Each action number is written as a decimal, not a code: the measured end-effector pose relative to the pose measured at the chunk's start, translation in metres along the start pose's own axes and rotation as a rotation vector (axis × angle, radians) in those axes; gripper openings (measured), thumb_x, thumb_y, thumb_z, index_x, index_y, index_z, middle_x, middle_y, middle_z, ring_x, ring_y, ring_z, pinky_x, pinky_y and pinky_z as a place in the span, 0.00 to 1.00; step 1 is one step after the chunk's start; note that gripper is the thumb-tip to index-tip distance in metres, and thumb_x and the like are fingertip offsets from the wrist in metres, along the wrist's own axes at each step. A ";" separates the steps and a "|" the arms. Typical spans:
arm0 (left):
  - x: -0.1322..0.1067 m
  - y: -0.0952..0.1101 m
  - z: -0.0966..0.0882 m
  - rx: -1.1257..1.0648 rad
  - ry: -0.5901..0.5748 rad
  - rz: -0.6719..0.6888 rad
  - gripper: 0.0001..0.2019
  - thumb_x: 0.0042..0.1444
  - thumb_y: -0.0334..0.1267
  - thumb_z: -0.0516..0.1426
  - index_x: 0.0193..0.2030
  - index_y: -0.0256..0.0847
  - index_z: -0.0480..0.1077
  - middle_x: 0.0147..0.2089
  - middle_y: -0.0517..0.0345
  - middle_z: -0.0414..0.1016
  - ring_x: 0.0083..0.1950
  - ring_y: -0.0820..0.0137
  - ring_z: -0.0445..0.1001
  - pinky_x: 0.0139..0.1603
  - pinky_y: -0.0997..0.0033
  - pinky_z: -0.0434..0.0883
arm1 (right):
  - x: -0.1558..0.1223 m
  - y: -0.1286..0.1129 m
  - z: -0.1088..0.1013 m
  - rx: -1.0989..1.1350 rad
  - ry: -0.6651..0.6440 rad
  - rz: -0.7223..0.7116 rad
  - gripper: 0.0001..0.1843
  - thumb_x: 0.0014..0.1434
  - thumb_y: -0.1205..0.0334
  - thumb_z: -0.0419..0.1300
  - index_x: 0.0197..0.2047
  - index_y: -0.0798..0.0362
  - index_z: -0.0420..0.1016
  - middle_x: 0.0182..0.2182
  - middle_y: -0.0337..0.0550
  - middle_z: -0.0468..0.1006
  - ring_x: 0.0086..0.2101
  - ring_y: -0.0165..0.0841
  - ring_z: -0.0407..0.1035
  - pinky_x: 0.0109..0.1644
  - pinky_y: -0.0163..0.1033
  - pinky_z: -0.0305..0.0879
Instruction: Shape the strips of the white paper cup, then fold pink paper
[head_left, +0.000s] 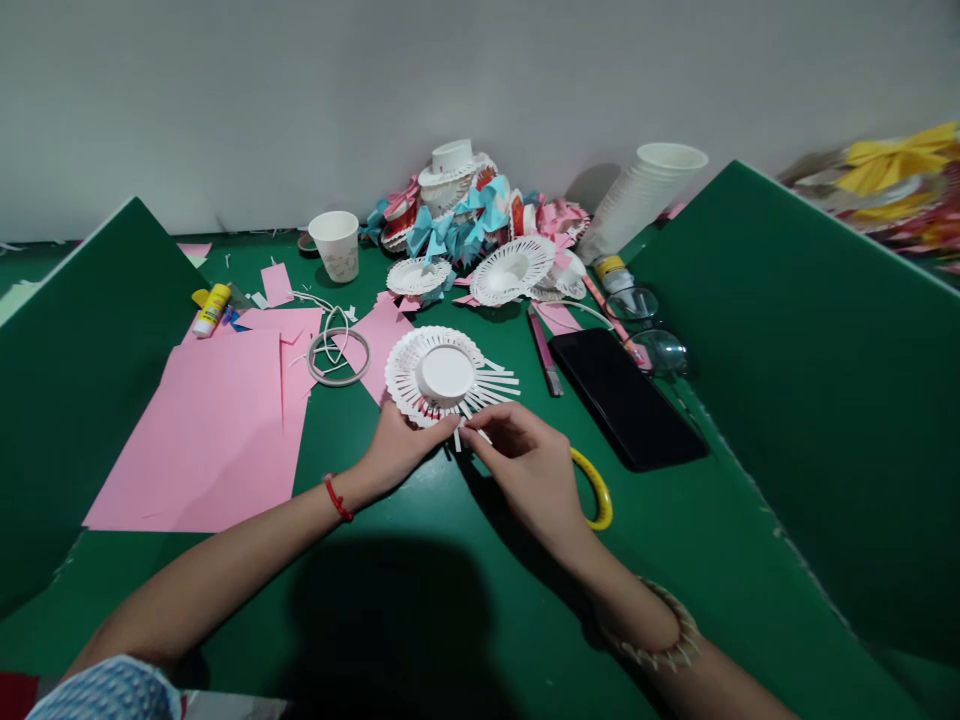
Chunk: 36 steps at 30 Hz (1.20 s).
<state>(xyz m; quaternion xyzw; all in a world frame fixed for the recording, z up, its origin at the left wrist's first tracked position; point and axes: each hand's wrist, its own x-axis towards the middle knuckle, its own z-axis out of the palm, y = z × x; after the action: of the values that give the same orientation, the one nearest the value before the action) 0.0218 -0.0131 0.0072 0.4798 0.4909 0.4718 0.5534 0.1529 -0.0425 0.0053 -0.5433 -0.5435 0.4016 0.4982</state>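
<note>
A white paper cup, its wall cut into strips fanned out round the base, is held just above the green table. Strips on the left and top are curled over into a looped rim; those on the right stick out straight. My left hand grips its lower left edge, the thumb lying near the front strips. With thumb and forefinger, my right hand pinches a strip at the lower right. Under the right hand, partly hidden, lies a yellow ring-shaped handle.
Pink paper sheets, a glue stick and a grey ring lie left. Behind are a paper cup and finished cut-cup pieces. Right are a utility knife, phone, glasses and stacked cups. Green panels flank the table.
</note>
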 end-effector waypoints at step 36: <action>-0.002 -0.007 -0.005 0.221 -0.146 0.260 0.09 0.48 0.33 0.57 0.38 0.37 0.72 0.39 0.51 0.78 0.49 0.65 0.71 0.56 0.65 0.64 | -0.002 -0.005 -0.002 -0.258 0.030 -0.215 0.04 0.51 0.67 0.57 0.26 0.52 0.67 0.23 0.37 0.72 0.23 0.28 0.64 0.26 0.34 0.60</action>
<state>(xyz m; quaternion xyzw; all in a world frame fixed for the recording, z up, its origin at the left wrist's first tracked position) 0.0171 -0.0156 0.0001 0.6300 0.4323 0.4465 0.4657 0.1542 -0.0448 0.0100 -0.5475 -0.6378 0.2648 0.4727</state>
